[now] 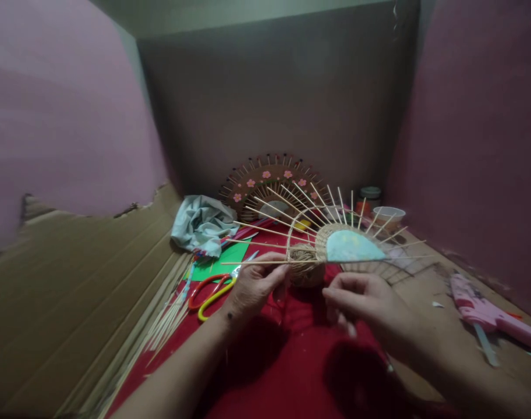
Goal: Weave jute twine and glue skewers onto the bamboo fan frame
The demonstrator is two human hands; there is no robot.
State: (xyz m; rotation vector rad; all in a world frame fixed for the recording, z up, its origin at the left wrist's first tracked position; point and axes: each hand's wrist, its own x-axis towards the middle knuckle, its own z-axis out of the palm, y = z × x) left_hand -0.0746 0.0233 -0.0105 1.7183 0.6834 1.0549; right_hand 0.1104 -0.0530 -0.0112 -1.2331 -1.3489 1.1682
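Taking the ball of twine (307, 269) as landmark, I read the scene from left to right. Far left of it, a cardboard wall (73, 279) borders the surface (291, 361), which is covered in red; loose skewers (169, 320) lie along its foot. Nearer the ball lie a crumpled grey cloth (202, 224), green paper (224, 259) and scissors (211, 291) with red and yellow handles. My left hand (254, 285), just left of the ball, has its grip clenched on one skewer of the half-round skewer frame (335, 238), which sits just above and to the right of the ball, its pale blue core (351, 247) ringed by woven twine. I judge the frame light, stiff along each stick but fragile at the tips and glue joints; hold is best taken near the core, not at the free ends. My right hand (365, 299), right of the ball and below the frame, is curled with fingers pinched; I cannot tell what it grasps. Behind the ball stands a finished brown fan (269, 183) with pink flowers. Further right are a small bowl (388, 214) and a jar (370, 195), then a pink glue gun (488, 314) well apart. The projecting skewers crowd any approach from behind.
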